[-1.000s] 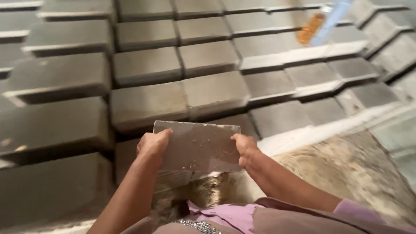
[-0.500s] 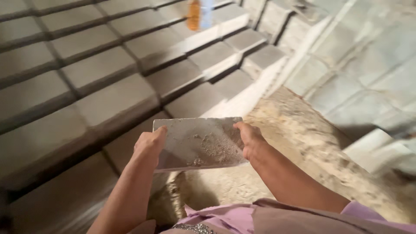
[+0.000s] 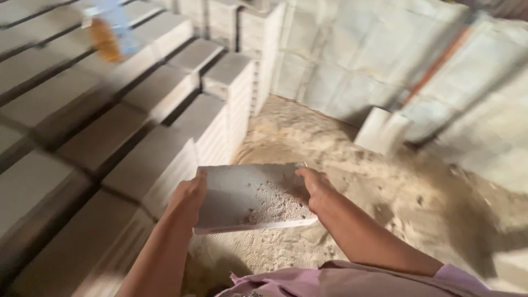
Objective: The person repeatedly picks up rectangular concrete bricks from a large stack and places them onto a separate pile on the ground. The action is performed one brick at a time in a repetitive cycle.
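Observation:
I hold a flat grey concrete slab (image 3: pixel 250 195) level in front of me, with loose sandy grit lying on its top. My left hand (image 3: pixel 188 198) grips its left edge and my right hand (image 3: pixel 314 184) grips its right edge. The slab hangs above the sandy floor (image 3: pixel 352 165), just right of the stacked grey blocks (image 3: pixel 148 121).
Rows of stacked concrete blocks fill the left side. An orange and blue bottle (image 3: pixel 110 30) rests on them at the far left. A white block (image 3: pixel 382 131) stands on the sand by the block wall (image 3: pixel 385 60) at the back.
My view has swung right, from the block stacks toward the sandy floor and the back wall. Both hands keep their grip on the slab, which has come away from the stacks.

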